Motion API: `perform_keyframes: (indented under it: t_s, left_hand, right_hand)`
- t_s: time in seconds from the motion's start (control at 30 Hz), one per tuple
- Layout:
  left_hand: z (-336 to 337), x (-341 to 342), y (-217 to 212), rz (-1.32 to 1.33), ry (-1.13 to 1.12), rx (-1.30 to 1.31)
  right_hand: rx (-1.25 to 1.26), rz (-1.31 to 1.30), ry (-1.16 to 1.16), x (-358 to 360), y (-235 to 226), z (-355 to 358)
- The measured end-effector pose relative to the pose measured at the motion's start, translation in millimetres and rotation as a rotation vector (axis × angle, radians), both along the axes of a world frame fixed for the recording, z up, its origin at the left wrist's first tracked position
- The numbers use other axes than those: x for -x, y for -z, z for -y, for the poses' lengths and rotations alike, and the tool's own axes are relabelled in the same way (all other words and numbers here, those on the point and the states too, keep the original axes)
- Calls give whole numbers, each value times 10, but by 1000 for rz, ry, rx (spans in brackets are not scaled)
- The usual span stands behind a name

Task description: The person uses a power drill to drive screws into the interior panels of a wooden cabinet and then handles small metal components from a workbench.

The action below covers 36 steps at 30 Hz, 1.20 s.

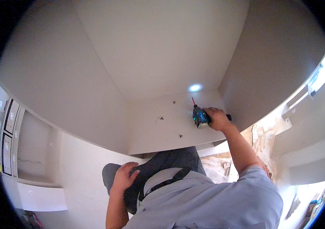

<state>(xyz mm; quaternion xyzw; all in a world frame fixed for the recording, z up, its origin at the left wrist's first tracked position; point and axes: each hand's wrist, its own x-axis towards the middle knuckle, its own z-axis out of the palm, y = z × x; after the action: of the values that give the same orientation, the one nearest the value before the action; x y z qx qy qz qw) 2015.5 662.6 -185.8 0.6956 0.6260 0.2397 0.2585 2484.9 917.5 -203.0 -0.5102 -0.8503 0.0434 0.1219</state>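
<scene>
My right hand (218,119) grips a teal and black cordless drill driver (200,116) fitted with a long red-shafted bit (193,101). The bit points toward the back panel (162,49) of a pale cabinet. A bright light spot (195,87) falls low on that panel, just beyond the bit's tip. Beneath the tool lies the cabinet's bottom board (143,131), with several small dark bits of hardware (161,118) on it, too small to name. My left hand (126,175) rests on my dark-trousered leg, holding nothing, its fingers partly apart.
The cabinet's side walls rise at left (59,72) and right (273,61). Another cabinet unit (36,149) with dark-edged fronts stands at far left. Crumpled sheeting (263,141) covers the floor at right, near pale boards (303,141).
</scene>
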Motion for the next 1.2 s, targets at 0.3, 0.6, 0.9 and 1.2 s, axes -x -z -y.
perform_keyframes:
  t_s: [0.3, 0.6, 0.9, 1.2]
  left_hand:
    - [-116, -143, 518, 357, -155, 238]
    - [-96, -227, 622, 370, -196, 334]
    - [86, -63, 982, 987, -391, 482]
    - [203, -53, 916, 1080, -404, 492]
  right_hand:
    - [117, -90, -19, -182, 254, -360]
    - [172, -210, 88, 1552, 616, -995]
    - [70, -17, -17, 2136, 738, -659]
    - [-125, -204, -20, 1586, 1147, -580]
